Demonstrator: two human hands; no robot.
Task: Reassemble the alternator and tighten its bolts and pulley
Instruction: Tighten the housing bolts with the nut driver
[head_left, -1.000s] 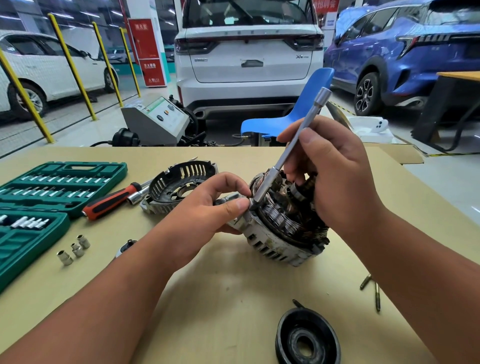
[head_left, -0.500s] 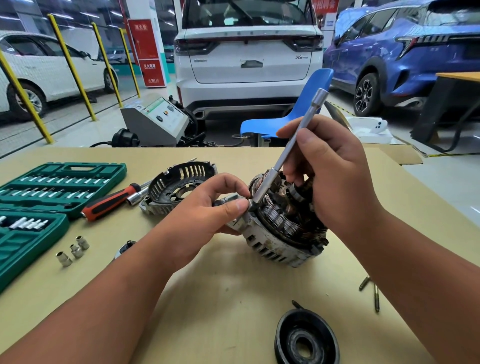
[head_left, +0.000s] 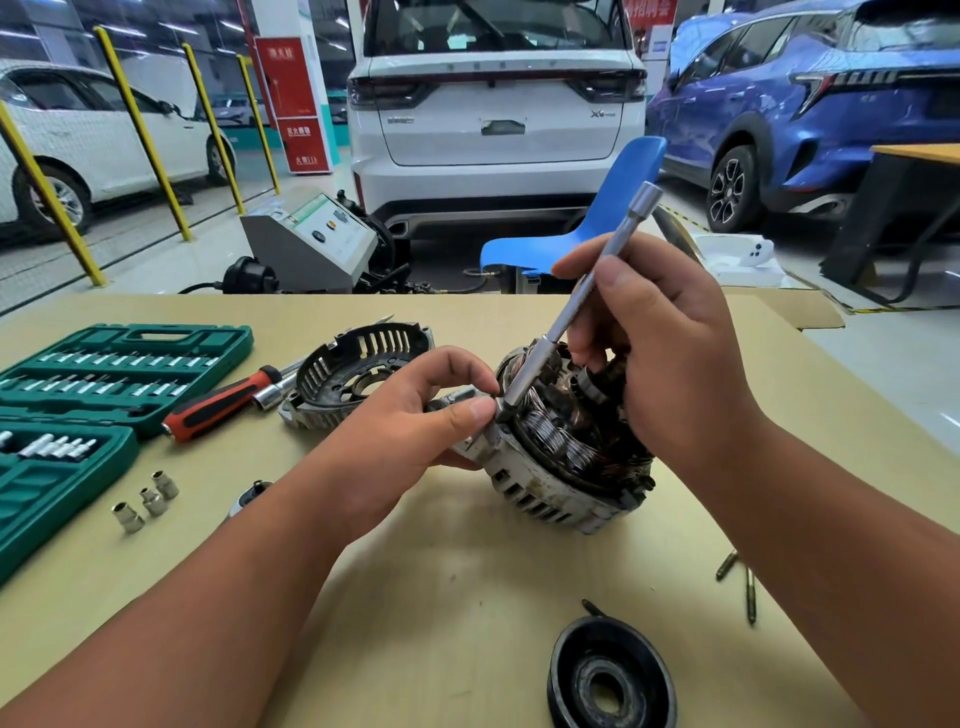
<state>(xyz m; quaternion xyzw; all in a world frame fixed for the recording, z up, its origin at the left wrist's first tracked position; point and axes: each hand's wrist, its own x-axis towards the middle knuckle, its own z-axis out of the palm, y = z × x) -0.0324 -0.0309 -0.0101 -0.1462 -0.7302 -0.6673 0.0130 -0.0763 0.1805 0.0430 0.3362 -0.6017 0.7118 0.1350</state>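
The alternator body (head_left: 561, 483), with copper windings exposed, lies tilted on the tan table (head_left: 441, 582) at centre. My left hand (head_left: 410, 431) grips its mounting ear on the left side, thumb and forefinger pinched by the tool's tip. My right hand (head_left: 665, 358) holds a long silver socket extension (head_left: 576, 306) slanted down onto the housing's left rim. The black end cover (head_left: 353, 374) lies apart behind my left hand. The black pulley (head_left: 613, 675) rests at the front. Loose bolts (head_left: 737, 582) lie to the right.
A green socket case (head_left: 93, 384) lies open at the left, with a red-handled driver (head_left: 234, 400) and three loose sockets (head_left: 148, 499) beside it. Beyond the table stand a blue chair (head_left: 597, 228), a grey tester (head_left: 311, 244) and parked cars.
The silver extension and both hands stay in nearly the same place; my right hand's fingers have shifted slightly on the shaft.
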